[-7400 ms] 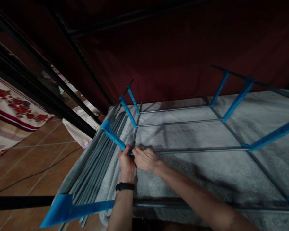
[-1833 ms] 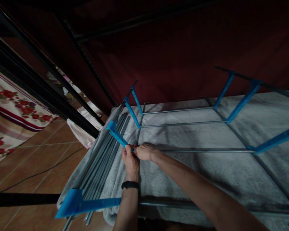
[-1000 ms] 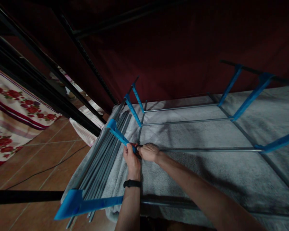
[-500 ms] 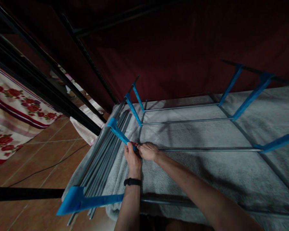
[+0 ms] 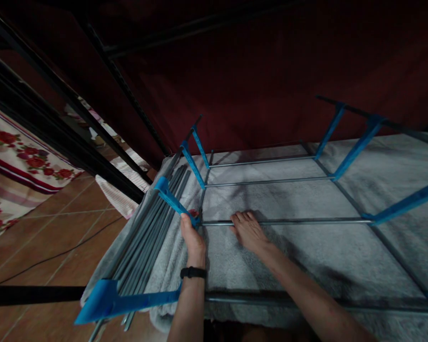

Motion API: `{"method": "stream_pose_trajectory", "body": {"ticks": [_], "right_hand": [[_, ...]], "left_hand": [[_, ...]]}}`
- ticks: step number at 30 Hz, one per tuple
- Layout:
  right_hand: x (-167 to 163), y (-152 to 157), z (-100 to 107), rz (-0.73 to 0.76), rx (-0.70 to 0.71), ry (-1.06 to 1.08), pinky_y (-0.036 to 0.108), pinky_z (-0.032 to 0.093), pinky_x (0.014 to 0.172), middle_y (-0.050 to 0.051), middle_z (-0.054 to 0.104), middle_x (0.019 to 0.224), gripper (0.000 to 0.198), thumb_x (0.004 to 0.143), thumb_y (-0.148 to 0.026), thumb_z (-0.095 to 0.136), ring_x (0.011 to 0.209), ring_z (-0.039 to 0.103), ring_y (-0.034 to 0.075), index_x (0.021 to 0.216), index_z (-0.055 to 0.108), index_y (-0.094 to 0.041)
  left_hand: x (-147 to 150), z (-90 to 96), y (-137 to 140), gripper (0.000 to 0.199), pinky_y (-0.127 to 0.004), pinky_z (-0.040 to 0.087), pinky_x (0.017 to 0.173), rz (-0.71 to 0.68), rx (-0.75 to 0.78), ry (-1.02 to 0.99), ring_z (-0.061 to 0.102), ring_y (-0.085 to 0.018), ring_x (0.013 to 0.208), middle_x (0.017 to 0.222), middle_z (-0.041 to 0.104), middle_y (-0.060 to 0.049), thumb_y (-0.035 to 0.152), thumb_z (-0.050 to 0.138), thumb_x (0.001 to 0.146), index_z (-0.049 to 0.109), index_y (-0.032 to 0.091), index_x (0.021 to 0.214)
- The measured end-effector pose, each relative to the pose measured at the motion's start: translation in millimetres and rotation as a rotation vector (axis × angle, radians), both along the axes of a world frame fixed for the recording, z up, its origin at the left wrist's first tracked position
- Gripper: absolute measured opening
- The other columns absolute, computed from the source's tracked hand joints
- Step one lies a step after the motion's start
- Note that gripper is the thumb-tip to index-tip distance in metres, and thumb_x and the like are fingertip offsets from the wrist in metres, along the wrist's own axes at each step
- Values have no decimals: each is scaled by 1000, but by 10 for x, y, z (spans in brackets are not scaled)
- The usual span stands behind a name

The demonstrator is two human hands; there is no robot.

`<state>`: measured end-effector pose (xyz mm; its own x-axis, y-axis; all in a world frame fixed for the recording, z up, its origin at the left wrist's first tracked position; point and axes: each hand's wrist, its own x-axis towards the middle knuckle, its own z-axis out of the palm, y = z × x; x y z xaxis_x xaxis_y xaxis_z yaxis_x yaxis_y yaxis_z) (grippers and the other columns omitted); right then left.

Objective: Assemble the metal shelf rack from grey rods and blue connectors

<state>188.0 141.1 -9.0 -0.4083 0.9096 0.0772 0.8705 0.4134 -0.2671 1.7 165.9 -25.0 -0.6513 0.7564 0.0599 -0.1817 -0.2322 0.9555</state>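
Note:
My left hand (image 5: pixel 192 233) is closed around the lower end of a blue plastic bracket (image 5: pixel 174 203), where it meets a grey metal crossbar. A dark band circles that wrist. My right hand (image 5: pixel 248 229) rests over the crossbar (image 5: pixel 306 222) a short way to the right, its fingers curled round the bar. This bar runs across to another blue bracket (image 5: pixel 395 213) on the right side. More blue brackets, one of them a bracket (image 5: pixel 193 164) farther back, join the long side rods of the frame. The inner fingers of my left hand are partly hidden.
Several loose grey rods (image 5: pixel 150 228) lie in a bundle on the left of the grey blanket (image 5: pixel 278 199). A blue bracket (image 5: pixel 128 301) stands at the near left corner. Black metal posts (image 5: pixel 57 128) rise on the left, beside a flowered cloth (image 5: pixel 32 156) and tiled floor (image 5: pixel 53 237).
My right hand has moved right from the bracket joint along the crossbar. My left hand stays on the bracket. The whole view has shifted slightly.

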Motion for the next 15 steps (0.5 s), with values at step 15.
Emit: {"method": "stream_pose_trajectory", "body": {"ticks": [15], "right_hand": [[792, -317, -77, -215, 12, 16, 37, 31, 98, 9, 65, 110, 29, 97, -21, 38, 107, 55, 22, 113, 62, -21]], "left_hand": [[-211, 34, -344, 27, -37, 41, 95, 35, -171, 111, 60, -19, 87, 79, 66, -3, 5, 51, 58, 66, 19, 76]]}}
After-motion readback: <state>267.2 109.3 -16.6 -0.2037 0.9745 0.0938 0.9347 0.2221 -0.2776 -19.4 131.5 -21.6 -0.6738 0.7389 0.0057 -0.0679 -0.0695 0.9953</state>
